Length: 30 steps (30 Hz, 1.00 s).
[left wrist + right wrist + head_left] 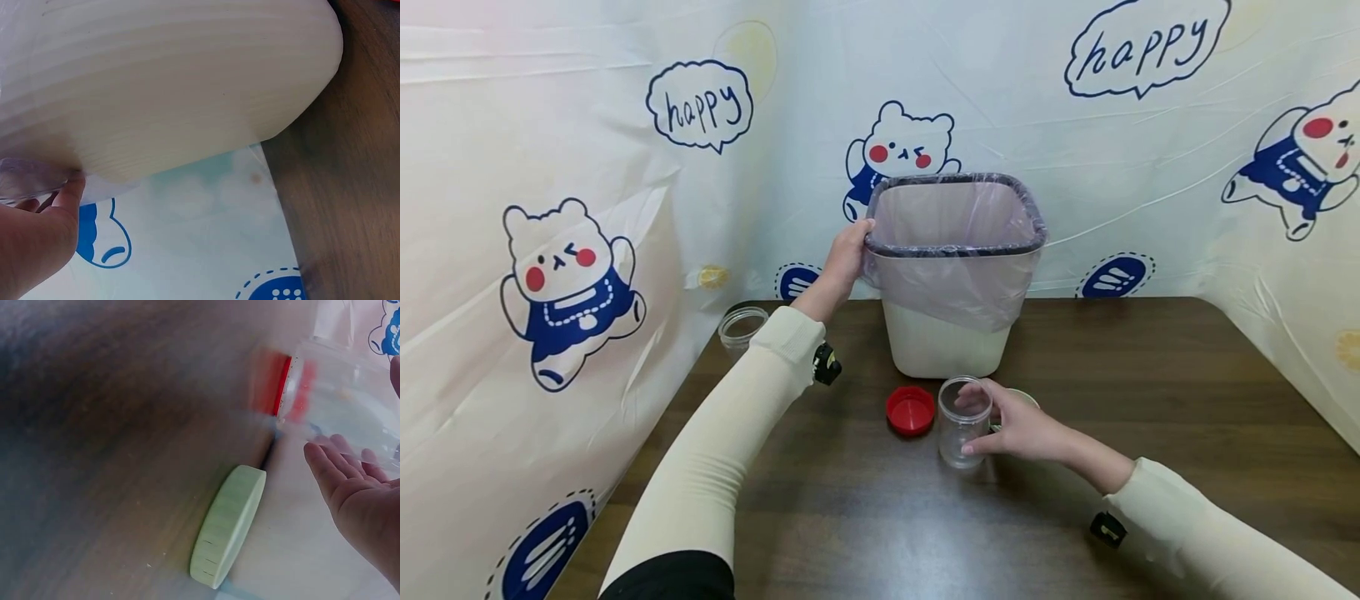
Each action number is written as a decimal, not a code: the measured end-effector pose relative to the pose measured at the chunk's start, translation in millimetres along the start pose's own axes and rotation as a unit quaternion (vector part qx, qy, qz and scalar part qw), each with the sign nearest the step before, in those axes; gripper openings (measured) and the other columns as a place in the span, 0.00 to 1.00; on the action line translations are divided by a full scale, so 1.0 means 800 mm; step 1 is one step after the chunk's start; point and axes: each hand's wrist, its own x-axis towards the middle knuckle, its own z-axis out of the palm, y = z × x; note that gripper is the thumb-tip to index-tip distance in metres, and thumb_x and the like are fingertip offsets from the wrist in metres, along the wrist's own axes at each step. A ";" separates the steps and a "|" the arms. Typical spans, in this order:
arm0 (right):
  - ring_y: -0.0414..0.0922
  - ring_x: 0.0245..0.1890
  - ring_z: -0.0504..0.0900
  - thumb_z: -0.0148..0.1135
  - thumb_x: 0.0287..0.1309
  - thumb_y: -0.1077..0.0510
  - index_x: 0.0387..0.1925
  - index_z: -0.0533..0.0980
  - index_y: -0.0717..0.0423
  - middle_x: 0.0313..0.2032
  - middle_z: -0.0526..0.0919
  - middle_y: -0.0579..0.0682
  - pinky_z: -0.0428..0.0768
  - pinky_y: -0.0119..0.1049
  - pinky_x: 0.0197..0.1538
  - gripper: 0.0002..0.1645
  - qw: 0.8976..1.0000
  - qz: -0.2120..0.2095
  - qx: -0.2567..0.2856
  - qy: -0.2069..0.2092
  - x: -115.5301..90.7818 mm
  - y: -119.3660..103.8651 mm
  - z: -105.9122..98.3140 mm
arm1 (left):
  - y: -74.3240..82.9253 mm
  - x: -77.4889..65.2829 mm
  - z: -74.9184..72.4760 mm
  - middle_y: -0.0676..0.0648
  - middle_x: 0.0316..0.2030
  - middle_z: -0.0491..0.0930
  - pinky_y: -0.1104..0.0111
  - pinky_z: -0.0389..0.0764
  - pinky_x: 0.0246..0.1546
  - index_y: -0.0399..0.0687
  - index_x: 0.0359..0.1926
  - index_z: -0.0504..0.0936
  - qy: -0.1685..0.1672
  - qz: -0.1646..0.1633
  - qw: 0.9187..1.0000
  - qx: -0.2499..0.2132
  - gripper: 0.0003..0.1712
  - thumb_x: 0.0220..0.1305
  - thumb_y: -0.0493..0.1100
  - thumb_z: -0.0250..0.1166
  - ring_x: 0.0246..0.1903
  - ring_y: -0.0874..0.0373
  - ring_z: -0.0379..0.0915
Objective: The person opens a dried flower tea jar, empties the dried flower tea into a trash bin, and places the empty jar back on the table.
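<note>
My left hand (pixel 847 252) grips the left rim of a cream trash bin (pixel 945 354) standing at the back of the table. A clear plastic liner (pixel 970 287) hangs over the bin's dark rim. In the left wrist view, the fingers (pixel 70 194) press into the liner. My right hand (pixel 1021 425) holds a clear, lidless jar (pixel 957 437) from its right side, thumb and fingers around it. A red lid (pixel 912 411) lies just left of the jar. Partly hidden behind the right hand is a pale green lid (pixel 228 528), plain in the right wrist view.
Another clear open jar (pixel 742 325) stands at the table's back left corner, partly covered by the left sleeve. Behind the brown wooden table (pixel 865 517) hangs a printed cloth (pixel 805 125) with cartoon bears.
</note>
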 end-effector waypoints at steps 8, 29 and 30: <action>0.53 0.52 0.77 0.77 0.47 0.57 0.58 0.66 0.66 0.53 0.78 0.58 0.74 0.52 0.54 0.41 1.000 0.007 0.003 -0.003 0.000 0.010 0.007 | 0.002 -0.001 -0.001 0.51 0.34 0.67 0.67 0.63 0.40 0.52 0.27 0.67 -0.002 -0.003 1.000 0.003 0.14 0.68 0.52 0.48 0.38 0.60 0.62; 0.56 0.57 0.74 0.76 0.49 0.57 0.61 0.64 0.65 0.56 0.76 0.60 0.69 0.60 0.57 0.42 1.000 0.016 0.006 -0.003 0.002 0.016 0.014 | 0.000 -0.001 -0.003 0.51 0.38 0.68 0.66 0.66 0.44 0.53 0.30 0.69 -0.015 -0.012 1.000 0.010 0.16 0.69 0.56 0.47 0.41 0.59 0.64; 0.56 0.58 0.73 0.76 0.49 0.57 0.61 0.64 0.66 0.56 0.76 0.60 0.69 0.60 0.57 0.42 1.000 0.016 0.007 -0.004 0.002 0.016 0.014 | 0.000 -0.002 -0.003 0.51 0.37 0.68 0.65 0.65 0.44 0.53 0.30 0.69 -0.016 -0.013 1.000 0.011 0.16 0.69 0.56 0.47 0.40 0.59 0.64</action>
